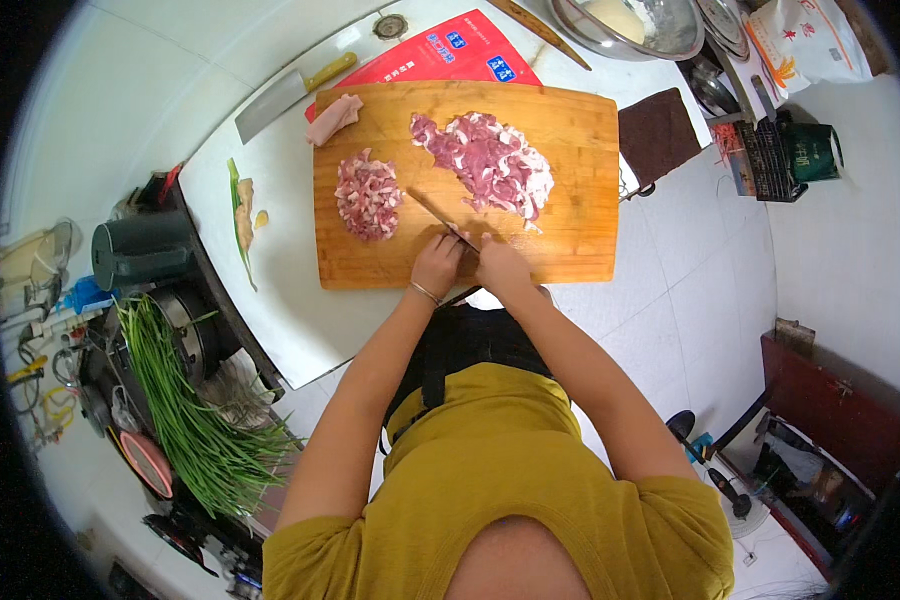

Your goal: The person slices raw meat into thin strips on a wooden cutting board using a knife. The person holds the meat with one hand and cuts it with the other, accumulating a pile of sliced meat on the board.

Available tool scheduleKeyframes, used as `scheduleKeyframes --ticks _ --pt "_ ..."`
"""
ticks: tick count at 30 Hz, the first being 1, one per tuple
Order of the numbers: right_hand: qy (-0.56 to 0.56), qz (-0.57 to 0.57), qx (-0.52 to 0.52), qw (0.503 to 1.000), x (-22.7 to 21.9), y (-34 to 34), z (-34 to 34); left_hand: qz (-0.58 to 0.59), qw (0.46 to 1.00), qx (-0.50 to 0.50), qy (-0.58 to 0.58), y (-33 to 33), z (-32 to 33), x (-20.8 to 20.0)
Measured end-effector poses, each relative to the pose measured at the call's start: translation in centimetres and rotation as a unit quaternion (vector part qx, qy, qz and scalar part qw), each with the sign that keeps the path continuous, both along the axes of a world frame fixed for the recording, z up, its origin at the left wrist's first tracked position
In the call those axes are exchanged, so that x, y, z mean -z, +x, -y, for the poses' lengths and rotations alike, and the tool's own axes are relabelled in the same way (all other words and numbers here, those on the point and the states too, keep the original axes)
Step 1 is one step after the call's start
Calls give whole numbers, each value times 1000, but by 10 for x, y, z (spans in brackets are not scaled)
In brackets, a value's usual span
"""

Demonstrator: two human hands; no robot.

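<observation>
Basically, the left hand (436, 266), right at the blade, hold unclear, could be nicked if the knife (432, 211), gripped by the right hand (503, 266) and pointed toward 10 o'clock, is twisted.

At the far side, 1 red sheet (410, 72) lies left of 1 steel bowl (662, 42); 1 white bag (820, 42) sits farther right. On the left, 1 dark green container (140, 250) stands just beyond 1 bundle of long green stalks (192, 410).

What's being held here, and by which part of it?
A knife: the right hand holds its near end, where the grip hides the handle. The left hand is close to the blade; whether it holds anything cannot be told.
</observation>
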State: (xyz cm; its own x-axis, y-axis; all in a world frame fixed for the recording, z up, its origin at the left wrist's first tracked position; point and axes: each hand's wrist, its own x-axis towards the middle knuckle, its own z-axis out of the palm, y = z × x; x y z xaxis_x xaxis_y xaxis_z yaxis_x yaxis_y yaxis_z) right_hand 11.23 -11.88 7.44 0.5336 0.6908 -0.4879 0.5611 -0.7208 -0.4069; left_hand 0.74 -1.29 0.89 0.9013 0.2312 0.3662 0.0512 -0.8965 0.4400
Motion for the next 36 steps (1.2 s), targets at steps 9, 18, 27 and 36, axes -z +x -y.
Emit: scheduleKeyframes --ticks 9,18,27,36 --pt "-24 -4 7 1000 10 -2 35 -83 996 -22 -19 -6 3 4" --pt "9 3 52 999 3 13 -9 -37 998 20 -41 -14 -4 -14" --pt "-19 -18 -13 1000 -11 -3 25 -30 999 23 -39 -14 -3 -5" --pt "-20 -7 13 1000 8 -11 5 -37 999 9 -16 -15 -2 -1"
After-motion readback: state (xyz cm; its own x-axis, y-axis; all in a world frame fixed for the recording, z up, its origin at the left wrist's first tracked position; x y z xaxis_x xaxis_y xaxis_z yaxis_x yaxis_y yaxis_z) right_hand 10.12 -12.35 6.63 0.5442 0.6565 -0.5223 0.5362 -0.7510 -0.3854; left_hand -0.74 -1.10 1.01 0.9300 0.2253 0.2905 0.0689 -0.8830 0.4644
